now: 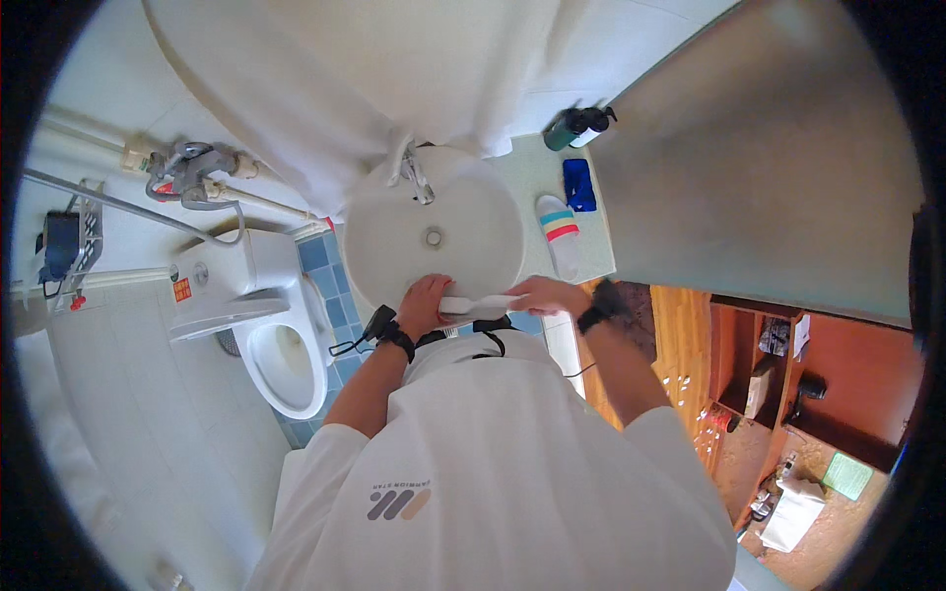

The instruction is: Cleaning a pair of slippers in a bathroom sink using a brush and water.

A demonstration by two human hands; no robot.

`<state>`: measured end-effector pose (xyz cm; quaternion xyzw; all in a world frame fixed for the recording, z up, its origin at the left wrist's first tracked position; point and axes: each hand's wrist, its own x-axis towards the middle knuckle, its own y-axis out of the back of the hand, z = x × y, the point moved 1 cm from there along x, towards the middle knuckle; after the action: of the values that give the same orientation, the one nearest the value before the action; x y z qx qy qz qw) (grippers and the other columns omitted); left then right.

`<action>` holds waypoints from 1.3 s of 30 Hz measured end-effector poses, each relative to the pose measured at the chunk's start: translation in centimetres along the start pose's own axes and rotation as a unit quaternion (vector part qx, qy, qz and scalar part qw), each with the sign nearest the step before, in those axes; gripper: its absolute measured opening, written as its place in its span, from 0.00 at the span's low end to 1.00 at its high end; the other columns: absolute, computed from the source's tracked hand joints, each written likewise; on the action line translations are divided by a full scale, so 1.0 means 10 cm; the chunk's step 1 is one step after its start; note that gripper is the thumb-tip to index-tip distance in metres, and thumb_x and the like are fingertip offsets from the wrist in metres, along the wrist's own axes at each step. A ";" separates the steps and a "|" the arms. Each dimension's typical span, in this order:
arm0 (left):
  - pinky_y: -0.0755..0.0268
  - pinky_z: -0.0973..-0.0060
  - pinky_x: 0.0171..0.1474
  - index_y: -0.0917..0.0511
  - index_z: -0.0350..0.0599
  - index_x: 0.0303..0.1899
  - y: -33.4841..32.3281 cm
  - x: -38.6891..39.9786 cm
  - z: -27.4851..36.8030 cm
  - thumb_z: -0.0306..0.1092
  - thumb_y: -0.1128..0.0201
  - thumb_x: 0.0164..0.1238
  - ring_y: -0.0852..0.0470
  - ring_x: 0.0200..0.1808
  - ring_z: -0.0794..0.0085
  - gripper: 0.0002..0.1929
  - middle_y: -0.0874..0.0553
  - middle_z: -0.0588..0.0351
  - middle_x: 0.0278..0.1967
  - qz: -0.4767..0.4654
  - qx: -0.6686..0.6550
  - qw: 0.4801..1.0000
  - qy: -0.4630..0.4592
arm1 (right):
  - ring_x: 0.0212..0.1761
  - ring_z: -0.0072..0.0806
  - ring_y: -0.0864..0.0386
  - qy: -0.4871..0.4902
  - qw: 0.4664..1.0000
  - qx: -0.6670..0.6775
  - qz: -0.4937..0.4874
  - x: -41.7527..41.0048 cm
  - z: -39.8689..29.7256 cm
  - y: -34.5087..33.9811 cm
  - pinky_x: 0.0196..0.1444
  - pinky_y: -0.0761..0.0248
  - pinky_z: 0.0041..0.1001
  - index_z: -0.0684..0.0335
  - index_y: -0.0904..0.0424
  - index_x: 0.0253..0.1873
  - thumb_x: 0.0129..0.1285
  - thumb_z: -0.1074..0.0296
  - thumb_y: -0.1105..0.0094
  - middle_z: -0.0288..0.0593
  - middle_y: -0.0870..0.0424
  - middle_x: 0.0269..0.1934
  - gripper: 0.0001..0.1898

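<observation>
A long white object [480,306], shaped like a slipper seen edge-on, lies across the near rim of the round white washbasin [473,255]. Its left end is in my left hand [424,301]; the fingers of my right hand [545,295] pinch its right end. Beyond my hands are the basin's drain [434,237] and the chrome faucet [418,177]. Right of the basin, a white slipper [558,235] with blue, yellow and red stripes rests on the pale counter [525,173], beside a dark blue item [579,185] that I cannot identify.
Two pump bottles [565,129] stand at the counter's back corner. To the left is a white toilet [284,362] with its lid raised, below a shower mixer [196,170] and a wall rack [87,229]. Wooden shelves [754,362] show through the opening at right.
</observation>
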<state>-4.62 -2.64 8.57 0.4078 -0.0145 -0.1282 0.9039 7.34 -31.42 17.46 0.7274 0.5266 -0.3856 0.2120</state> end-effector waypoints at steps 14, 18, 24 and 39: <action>0.29 0.56 0.68 0.26 0.47 0.61 -0.01 0.03 -0.04 0.37 0.15 0.39 0.22 0.64 0.52 0.42 0.19 0.49 0.58 -0.006 -0.027 1.000 0.002 | 0.20 0.18 0.32 0.045 0.992 -0.102 0.059 0.55 -0.26 -0.35 0.20 0.40 0.24 0.49 0.18 0.69 0.68 0.55 0.36 0.31 0.24 0.25 0.25; 0.29 0.56 0.68 0.26 0.48 0.62 0.02 0.01 -0.03 0.37 0.15 0.39 0.22 0.64 0.52 0.42 0.19 0.50 0.59 -0.001 -0.055 0.998 0.016 | 0.20 0.19 0.33 0.173 0.969 -0.151 0.095 0.79 -0.05 -0.41 0.21 0.39 0.25 0.49 0.19 0.70 0.69 0.56 0.37 0.31 0.25 0.25 0.25; 0.31 0.55 0.70 0.26 0.50 0.62 0.00 -0.01 -0.02 0.41 0.16 0.43 0.24 0.67 0.52 0.40 0.20 0.50 0.60 -0.016 -0.029 0.999 0.003 | 0.18 0.15 0.40 -0.137 0.990 0.021 0.026 -0.68 -0.15 0.37 0.19 0.48 0.21 0.50 0.19 0.70 0.68 0.58 0.34 0.28 0.32 0.21 0.25; 0.26 0.54 0.62 0.21 0.43 0.56 0.07 0.07 -0.12 0.41 0.18 0.44 0.19 0.58 0.47 0.34 0.16 0.45 0.53 0.013 -0.075 0.997 -0.017 | 0.52 0.53 0.15 0.158 0.912 -0.348 0.148 0.98 -0.22 -0.66 0.57 0.23 0.45 0.51 0.18 0.66 0.68 0.49 0.41 0.56 0.12 0.50 0.25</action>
<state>-3.67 -1.47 8.21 0.3363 -0.0255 -0.1244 0.9332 3.41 -21.65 11.78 0.7285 0.5405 -0.0226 0.4202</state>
